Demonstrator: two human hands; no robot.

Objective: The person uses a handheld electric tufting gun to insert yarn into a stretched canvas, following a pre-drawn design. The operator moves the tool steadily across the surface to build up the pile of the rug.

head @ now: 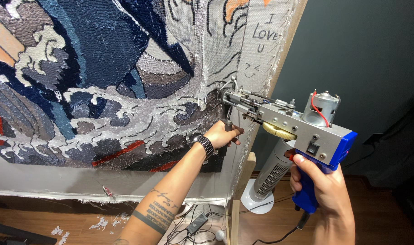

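Head view shows a tufting gun (pixel 291 122), silver-bodied with a blue grip, pressed nose-first against the right part of a stretched cloth (pixel 257 59) bearing a half-tufted wave picture in blues and greys. If the nose tilts or lifts off the cloth, the needle could skip stitches or tear the weave; the cable trailing down near the floor could snag and jerk the tool. Right hand (pixel 322 186) is clenched round the blue grip. Left hand (pixel 223 134) is closed on the dark front handle just below the nose.
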